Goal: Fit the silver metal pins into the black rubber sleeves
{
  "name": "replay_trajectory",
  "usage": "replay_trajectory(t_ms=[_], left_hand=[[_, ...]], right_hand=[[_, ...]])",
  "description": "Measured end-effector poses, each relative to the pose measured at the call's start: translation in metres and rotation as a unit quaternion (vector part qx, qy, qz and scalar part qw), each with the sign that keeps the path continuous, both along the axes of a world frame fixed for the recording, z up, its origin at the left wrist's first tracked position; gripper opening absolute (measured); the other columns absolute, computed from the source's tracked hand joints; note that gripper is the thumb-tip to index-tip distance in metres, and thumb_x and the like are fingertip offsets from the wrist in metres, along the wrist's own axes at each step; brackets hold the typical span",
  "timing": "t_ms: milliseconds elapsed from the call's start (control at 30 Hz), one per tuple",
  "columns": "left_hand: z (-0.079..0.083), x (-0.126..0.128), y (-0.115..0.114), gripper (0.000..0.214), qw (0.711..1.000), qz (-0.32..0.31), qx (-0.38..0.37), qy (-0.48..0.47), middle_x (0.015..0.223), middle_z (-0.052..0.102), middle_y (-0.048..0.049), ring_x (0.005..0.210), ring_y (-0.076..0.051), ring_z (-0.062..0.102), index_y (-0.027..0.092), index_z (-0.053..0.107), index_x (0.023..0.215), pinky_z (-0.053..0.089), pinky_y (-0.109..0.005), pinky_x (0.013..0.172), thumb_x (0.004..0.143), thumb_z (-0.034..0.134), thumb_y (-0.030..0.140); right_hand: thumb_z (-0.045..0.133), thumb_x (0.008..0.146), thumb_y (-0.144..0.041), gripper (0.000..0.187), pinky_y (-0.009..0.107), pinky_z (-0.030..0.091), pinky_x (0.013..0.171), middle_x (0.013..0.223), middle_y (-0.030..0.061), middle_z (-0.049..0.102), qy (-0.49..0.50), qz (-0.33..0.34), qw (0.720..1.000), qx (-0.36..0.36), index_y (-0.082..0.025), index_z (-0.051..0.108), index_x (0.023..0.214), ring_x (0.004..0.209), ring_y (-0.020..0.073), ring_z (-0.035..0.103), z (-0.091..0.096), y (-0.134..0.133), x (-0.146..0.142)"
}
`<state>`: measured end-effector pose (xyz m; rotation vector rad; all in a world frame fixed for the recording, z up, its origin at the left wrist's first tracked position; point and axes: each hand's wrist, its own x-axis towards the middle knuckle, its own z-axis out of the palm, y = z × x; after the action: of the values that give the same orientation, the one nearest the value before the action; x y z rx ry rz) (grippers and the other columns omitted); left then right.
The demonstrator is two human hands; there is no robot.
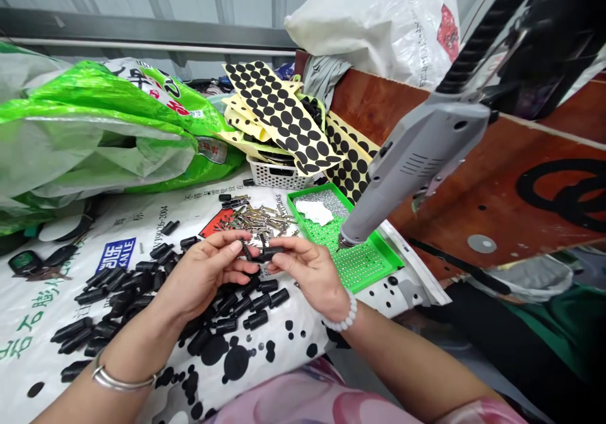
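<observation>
My left hand (201, 272) pinches a small dark strip-like piece (246, 249) between thumb and fingertips. In my right hand (312, 276) is a black cylindrical plastic part (271, 253), lying sideways with its narrow end towards the left. The two pieces are close together; whether they touch I cannot tell. Below and left of my hands lie many loose black plastic parts (255, 320). Just beyond my fingers is a heap of small brass-coloured metal pieces (265, 220). A grey electric screwdriver (407, 165) hangs tip-down to the right, near my right hand.
A green perforated tray (395, 261) holds tiny silvery pieces and white paper. Behind it, sheets of black round stickers (284, 115) lie over a white basket (269, 176). A green plastic bag (156, 153) fills the left; a brown board (473, 222) stands right.
</observation>
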<state>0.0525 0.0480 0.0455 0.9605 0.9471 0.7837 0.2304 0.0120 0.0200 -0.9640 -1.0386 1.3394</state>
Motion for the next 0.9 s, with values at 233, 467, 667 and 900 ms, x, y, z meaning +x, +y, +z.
replay_trajectory(t_ms=[233,467,667,900], left_hand=[[-0.007,-0.006,-0.015,0.034,0.989,-0.034,0.110,0.096,0.076,0.062,0.0001,0.059,-0.009,0.057,0.018,0.060,0.111,0.050,-0.020,0.057,0.077,0.062,0.026],[-0.016,-0.012,-0.029,0.046,0.930,-0.062,0.250,0.262,0.087,0.062,-0.0021,0.078,-0.015,0.059,0.023,0.048,0.128,0.049,-0.028,0.073,0.082,0.052,0.027],[-0.005,-0.011,-0.028,0.039,0.960,0.026,0.186,0.206,0.078,0.062,-0.0020,0.065,-0.013,0.059,0.016,0.056,0.109,0.048,-0.022,0.056,0.074,0.062,0.033],[-0.005,-0.010,-0.031,0.031,0.946,0.003,0.197,0.257,0.056,0.055,0.0025,0.047,-0.009,0.049,0.018,0.053,0.068,0.037,-0.019,0.042,0.084,0.048,0.045]], right_hand=[[0.060,0.079,-0.020,0.022,0.025,0.049,0.060,0.084,0.0015,0.061,-0.147,-0.026,0.980,0.133,-0.023,0.066,0.100,0.065,0.0095,0.054,-0.006,-0.003,-0.004],[0.049,0.086,-0.015,0.027,0.035,0.050,0.077,0.094,0.0087,0.059,-0.356,0.044,0.882,0.306,-0.016,0.061,0.109,0.086,0.0169,0.057,0.000,-0.004,0.001],[0.059,0.080,-0.019,0.023,0.024,0.050,0.057,0.073,0.0011,0.060,-0.144,0.091,0.978,0.123,-0.016,0.064,0.102,0.059,0.0089,0.056,-0.003,0.000,-0.003],[0.060,0.080,-0.022,0.022,0.025,0.053,0.060,0.079,0.0019,0.062,-0.132,0.065,0.978,0.147,-0.019,0.065,0.101,0.061,0.0098,0.058,0.000,-0.007,-0.008]])
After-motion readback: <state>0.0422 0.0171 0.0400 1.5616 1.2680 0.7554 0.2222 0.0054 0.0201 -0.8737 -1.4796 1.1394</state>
